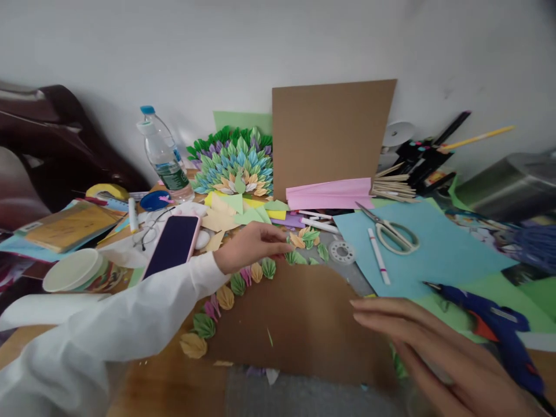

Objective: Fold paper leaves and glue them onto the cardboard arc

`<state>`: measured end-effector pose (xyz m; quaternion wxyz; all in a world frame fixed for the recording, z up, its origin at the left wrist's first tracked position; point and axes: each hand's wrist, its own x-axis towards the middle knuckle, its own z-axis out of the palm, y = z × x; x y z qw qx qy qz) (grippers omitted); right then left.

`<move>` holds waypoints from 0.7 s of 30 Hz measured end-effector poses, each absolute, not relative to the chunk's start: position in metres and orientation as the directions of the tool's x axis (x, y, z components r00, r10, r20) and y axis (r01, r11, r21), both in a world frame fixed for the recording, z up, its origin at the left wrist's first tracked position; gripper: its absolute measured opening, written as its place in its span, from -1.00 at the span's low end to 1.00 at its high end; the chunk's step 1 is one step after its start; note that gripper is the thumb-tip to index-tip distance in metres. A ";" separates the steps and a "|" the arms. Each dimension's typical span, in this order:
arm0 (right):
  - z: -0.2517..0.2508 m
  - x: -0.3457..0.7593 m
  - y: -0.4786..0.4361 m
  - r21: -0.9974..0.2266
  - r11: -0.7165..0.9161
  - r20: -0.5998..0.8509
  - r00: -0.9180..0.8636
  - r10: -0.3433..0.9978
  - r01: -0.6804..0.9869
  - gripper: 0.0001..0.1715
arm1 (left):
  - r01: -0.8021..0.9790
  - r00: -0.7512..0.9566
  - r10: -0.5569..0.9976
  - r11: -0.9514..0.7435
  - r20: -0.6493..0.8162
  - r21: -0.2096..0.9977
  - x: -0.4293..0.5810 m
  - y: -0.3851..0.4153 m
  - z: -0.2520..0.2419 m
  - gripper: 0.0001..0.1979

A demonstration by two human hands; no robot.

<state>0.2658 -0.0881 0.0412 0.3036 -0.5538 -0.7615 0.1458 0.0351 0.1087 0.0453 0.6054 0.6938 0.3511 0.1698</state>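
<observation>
My left hand (252, 246), in a white sleeve, reaches over the rounded brown cardboard piece (299, 318) to its far edge. Its fingers are together, pinching at a small green folded paper leaf (292, 256). Several coloured paper leaves (226, 296) line the cardboard's left rim. My right hand (438, 353) lies flat with fingers stretched out on the cardboard's right side, holding nothing. A few loose folded leaves (307, 237) lie just beyond my left fingers.
A finished paper fan of leaves (234, 165) and a brown board (330, 136) lean on the wall. A phone (172, 244), bottle (165, 156), paper cup (80, 271), scissors (393, 231), marker (379, 256), tape roll (341, 252) and blue glue gun (490, 327) lie around.
</observation>
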 end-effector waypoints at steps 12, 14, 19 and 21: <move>0.039 0.190 -0.034 -0.964 0.041 -0.008 -0.185 0.983 0.264 -0.87 | 0.147 0.537 0.840 0.005 -0.084 0.989 0.011 0.023 0.070 -0.93; 0.037 0.186 -0.033 -0.979 -0.006 -0.044 -0.180 0.983 0.204 -0.86 | 0.140 0.483 0.874 -0.019 -0.051 0.990 0.011 0.019 0.064 -0.93; 0.026 0.184 -0.027 -0.981 -0.105 -0.136 -0.190 0.972 0.162 -0.86 | 0.180 0.469 0.882 -0.039 -0.051 0.983 0.010 0.023 0.046 -0.88; 0.020 0.187 -0.021 -0.977 -0.106 -0.140 -0.180 0.974 0.186 -0.84 | 0.259 0.490 0.870 -0.094 -0.047 0.961 0.006 0.028 0.040 -0.82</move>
